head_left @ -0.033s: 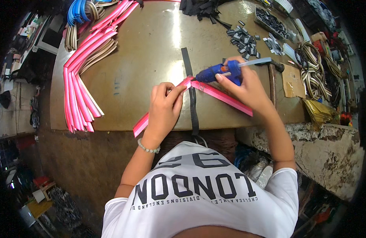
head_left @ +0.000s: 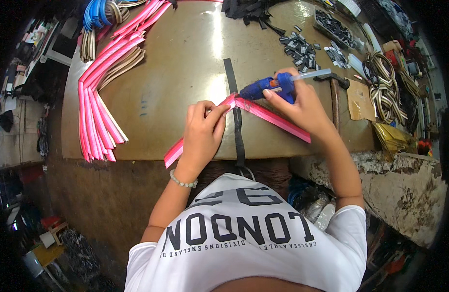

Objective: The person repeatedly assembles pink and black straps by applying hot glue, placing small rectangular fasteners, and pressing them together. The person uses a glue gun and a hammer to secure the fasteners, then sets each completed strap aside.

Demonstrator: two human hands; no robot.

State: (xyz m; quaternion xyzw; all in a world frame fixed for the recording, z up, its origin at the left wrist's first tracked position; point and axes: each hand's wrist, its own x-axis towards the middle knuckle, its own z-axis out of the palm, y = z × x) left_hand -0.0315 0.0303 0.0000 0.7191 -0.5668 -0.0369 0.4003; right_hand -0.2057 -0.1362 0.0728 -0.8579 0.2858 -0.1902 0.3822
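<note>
Pink ribbed strap point(head_left: 273, 118) in pinching left hand point(head_left: 203, 124), blue glue gun point(head_left: 258, 90) in right hand point(head_left: 304, 108)

We see fairly bright, whitish light on the glossy olive-brown counter point(head_left: 171, 82); a pale streak of glare at its far middle suggests a source beyond or overhead, and a softer patch shines left of the flat black strap point(head_left: 229, 73). The brown floor point(head_left: 98, 209) at near left sits in dimness. We find the blue plastic glue gun point(head_left: 256, 91) reasonably sharp, while toward the rim straight edges bow, clutter softens and corners turn black.
</note>
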